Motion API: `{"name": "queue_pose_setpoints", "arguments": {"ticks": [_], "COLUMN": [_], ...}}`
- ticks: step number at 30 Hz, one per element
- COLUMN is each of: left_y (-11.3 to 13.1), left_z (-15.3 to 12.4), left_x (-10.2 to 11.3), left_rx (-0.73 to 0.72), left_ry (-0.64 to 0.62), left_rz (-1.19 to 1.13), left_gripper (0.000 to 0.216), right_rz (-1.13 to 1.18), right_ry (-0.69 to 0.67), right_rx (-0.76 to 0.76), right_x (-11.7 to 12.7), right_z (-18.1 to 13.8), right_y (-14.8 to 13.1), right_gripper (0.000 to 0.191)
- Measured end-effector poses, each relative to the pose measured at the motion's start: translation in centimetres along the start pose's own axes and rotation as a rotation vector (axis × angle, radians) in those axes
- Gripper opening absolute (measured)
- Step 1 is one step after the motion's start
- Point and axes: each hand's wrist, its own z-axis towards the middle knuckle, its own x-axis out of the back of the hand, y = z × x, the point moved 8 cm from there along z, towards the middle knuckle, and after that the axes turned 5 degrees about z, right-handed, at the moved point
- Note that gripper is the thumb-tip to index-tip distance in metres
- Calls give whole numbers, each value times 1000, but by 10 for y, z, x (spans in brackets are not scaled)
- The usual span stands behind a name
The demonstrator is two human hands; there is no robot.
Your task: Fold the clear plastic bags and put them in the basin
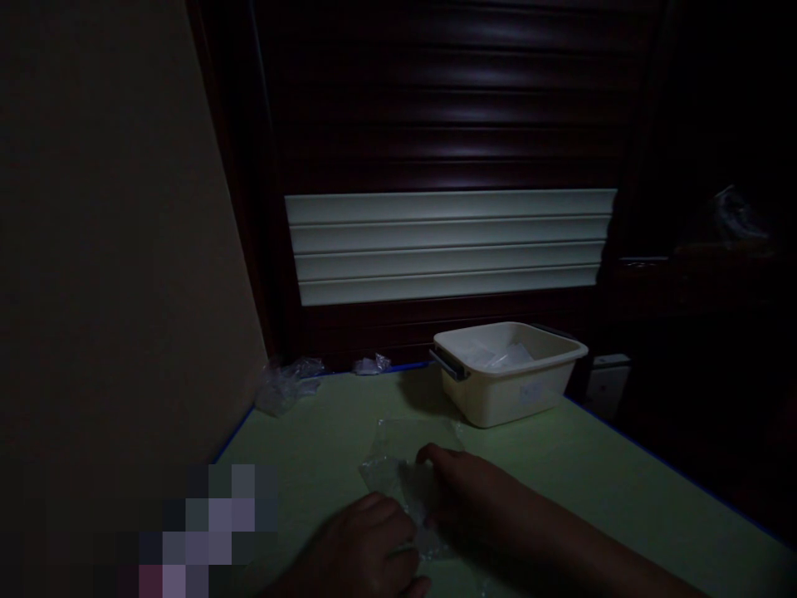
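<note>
A clear plastic bag (386, 473) lies crinkled on the pale green tabletop between my hands. At its lower left edge is my left hand (367, 540), its fingers curled closed on the film. From the right, my right hand (473, 494) bends its fingers over the bag and grips it; the fingertips are partly in shadow. Beneath and behind the bag, another flat sheet of clear plastic (417, 433) is spread on the table. The dim light hides whatever may be inside the bag.
A cream plastic basin (516, 394) with dark handles stands at the back right, holding clear plastic packets (507, 357). Crumpled plastic bags (280, 389) lie at the back left, beside a smaller crumpled piece (372, 364). A wall borders the left; a slatted shutter (448, 249) rises behind.
</note>
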Motion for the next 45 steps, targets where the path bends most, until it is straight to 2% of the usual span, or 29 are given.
{"name": "queue_pose_setpoints", "arguments": {"ticks": [5, 9, 12, 14, 17, 24, 29, 33, 39, 45], "left_y": [2, 5, 5, 5, 4, 5, 4, 3, -1, -1], "left_z": [4, 3, 1, 0, -1, 3, 6, 4, 2, -2], "left_x": [7, 2, -5, -8, -9, 1, 3, -3, 0, -3], "left_rx": [0, -29, -41, -54, -52, -45, -25, -22, 3, -8], "left_ry": [-31, -57, -75, -83, -87, -82, -79, -103, -46, -61], "left_rz": [-5, 10, 5, 3, 6, -11, -1, -7, -19, 32], "left_gripper": [14, 20, 20, 22, 21, 21, 20, 16, 11, 12], "right_rz": [-53, -116, -188, -242, -272, -235, -105, 35, 7, 91], "right_ry": [72, 66, -26, -56, -25, 66, 111, 91, 82, 55], "right_rx": [14, 141, 211, 210, 141, -24, 10, 67, 95, 100], "right_x": [4, 2, -9, -14, -10, 10, 3, -2, 1, 10], "right_z": [0, -1, 1, 3, 7, 13, 16, 17, 15, 9], "right_y": [0, -15, -25, -24, -15, 12, 12, 10, 2, -6], "right_gripper": [44, 20, 16, 17, 19, 21, 22, 21, 18, 17]}}
